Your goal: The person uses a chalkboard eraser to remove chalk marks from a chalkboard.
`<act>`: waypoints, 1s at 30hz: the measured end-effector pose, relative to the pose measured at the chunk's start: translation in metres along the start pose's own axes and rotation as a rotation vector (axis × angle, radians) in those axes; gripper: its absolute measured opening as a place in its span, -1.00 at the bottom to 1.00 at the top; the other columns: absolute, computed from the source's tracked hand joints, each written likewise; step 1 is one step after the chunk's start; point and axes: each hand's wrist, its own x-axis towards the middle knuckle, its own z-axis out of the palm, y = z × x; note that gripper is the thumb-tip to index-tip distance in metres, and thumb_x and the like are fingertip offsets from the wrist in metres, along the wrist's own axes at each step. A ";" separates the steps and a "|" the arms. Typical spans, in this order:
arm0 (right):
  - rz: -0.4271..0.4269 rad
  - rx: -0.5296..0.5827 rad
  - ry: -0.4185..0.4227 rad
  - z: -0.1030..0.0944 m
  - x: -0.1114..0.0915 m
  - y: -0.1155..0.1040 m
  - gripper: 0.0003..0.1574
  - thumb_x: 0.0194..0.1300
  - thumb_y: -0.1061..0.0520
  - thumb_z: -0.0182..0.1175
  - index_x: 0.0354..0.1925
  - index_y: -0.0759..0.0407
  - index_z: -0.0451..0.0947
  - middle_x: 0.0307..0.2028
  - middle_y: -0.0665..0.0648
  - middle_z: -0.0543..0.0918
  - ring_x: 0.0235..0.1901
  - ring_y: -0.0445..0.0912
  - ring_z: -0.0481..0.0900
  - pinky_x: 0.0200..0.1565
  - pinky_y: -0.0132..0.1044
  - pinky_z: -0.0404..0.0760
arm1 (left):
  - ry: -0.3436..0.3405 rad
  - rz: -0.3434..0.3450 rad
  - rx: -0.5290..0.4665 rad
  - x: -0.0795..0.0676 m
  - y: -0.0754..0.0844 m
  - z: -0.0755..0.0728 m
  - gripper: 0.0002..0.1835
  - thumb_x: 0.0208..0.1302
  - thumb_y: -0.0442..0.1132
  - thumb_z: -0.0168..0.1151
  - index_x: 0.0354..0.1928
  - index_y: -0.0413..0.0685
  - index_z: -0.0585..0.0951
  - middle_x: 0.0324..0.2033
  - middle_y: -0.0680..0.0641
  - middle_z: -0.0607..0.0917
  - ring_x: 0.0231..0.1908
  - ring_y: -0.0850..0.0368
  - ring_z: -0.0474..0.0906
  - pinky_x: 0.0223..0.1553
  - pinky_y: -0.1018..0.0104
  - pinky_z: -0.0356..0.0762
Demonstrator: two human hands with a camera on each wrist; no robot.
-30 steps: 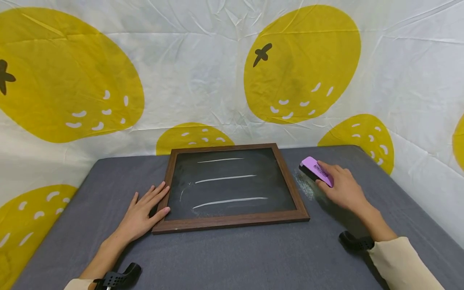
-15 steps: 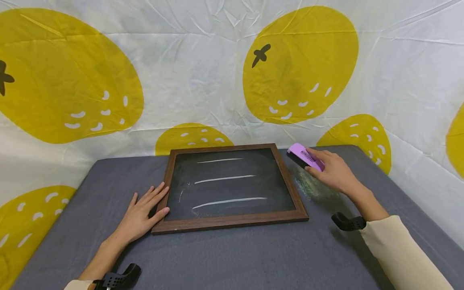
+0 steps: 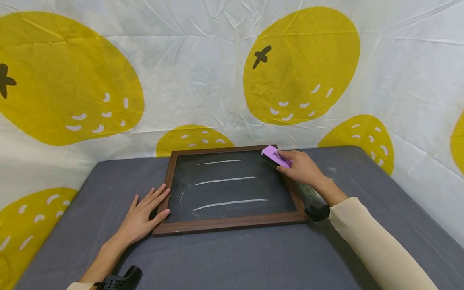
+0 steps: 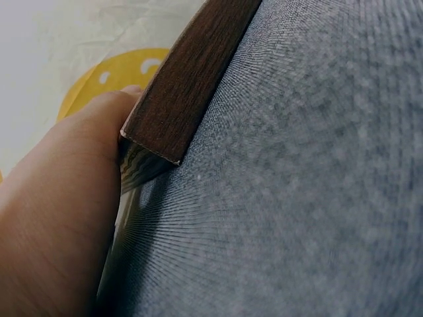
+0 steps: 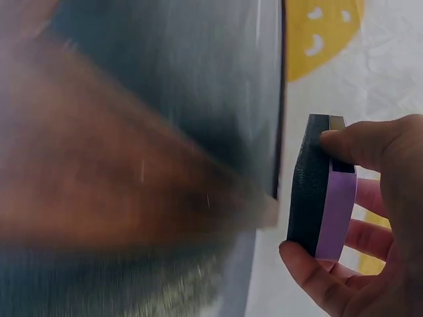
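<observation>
A framed chalkboard lies on the grey cloth with three white chalk lines drawn across it. My left hand rests on the left side of its brown wooden frame, fingers spread and fairly straight. In the left wrist view the thumb side of that hand lies along the frame's corner. My right hand grips a purple chalkboard eraser with a dark felt pad over the board's upper right corner. The right wrist view shows thumb and fingers pinching the eraser by its sides, felt facing the board.
Pale chalk dust marks the grey cloth just right of the board. Behind the table hangs a white curtain printed with large yellow fruit. Black wrist mounts sit on both wrists.
My right hand has carried the eraser leftward from beside the board, rising slightly, to over its upper right corner. My left hand stays on the frame.
</observation>
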 end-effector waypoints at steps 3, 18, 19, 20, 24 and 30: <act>0.005 0.005 0.001 0.010 0.007 -0.005 -0.23 0.23 -0.03 0.26 0.35 0.13 0.35 0.14 0.37 0.49 0.03 0.23 0.47 -0.04 0.14 0.44 | -0.002 0.002 0.009 0.000 0.000 0.002 -0.28 0.34 0.13 0.12 0.47 0.13 0.19 0.44 -0.06 0.16 0.38 -0.23 0.04 0.26 -0.38 -0.28; 0.035 0.016 0.048 0.039 0.031 -0.016 -0.34 0.24 -0.05 0.27 0.25 0.17 0.48 0.04 0.33 0.59 -0.07 0.18 0.51 -0.08 0.06 0.44 | 0.012 0.006 0.025 -0.001 0.002 0.008 -0.25 0.30 0.16 0.14 0.47 0.11 0.21 0.43 -0.06 0.18 0.37 -0.25 0.07 0.25 -0.40 -0.24; 0.041 0.021 0.051 0.041 0.031 -0.017 -0.35 0.24 -0.04 0.28 0.23 0.18 0.49 0.04 0.33 0.59 -0.06 0.20 0.51 -0.07 0.07 0.44 | 0.010 0.005 0.026 -0.001 0.002 0.008 -0.25 0.31 0.16 0.14 0.47 0.11 0.21 0.43 -0.06 0.18 0.37 -0.25 0.06 0.25 -0.40 -0.24; 0.047 0.023 0.054 0.042 0.032 -0.018 -0.36 0.23 -0.04 0.28 0.22 0.18 0.50 0.03 0.34 0.58 -0.05 0.22 0.50 -0.07 0.07 0.44 | 0.012 0.005 0.025 -0.001 0.001 0.008 -0.25 0.30 0.16 0.14 0.47 0.11 0.21 0.43 -0.07 0.18 0.37 -0.25 0.07 0.25 -0.40 -0.24; 0.043 0.006 0.066 0.047 0.035 -0.024 -0.39 0.21 0.00 0.30 0.19 0.21 0.53 -0.04 0.36 0.59 -0.12 0.27 0.49 -0.15 0.08 0.45 | 0.009 0.005 0.025 -0.001 0.000 0.006 -0.25 0.31 0.16 0.14 0.47 0.11 0.20 0.43 -0.06 0.18 0.38 -0.24 0.06 0.26 -0.39 -0.24; -0.035 -0.029 0.082 0.047 0.041 -0.030 -0.42 0.19 0.10 0.29 0.16 0.28 0.54 -0.08 0.39 0.61 -0.18 0.31 0.51 -0.12 0.09 0.45 | 0.035 0.030 0.019 -0.001 -0.002 0.004 -0.25 0.30 0.12 0.17 0.46 0.08 0.22 0.42 -0.08 0.20 0.37 -0.27 0.07 0.25 -0.40 -0.24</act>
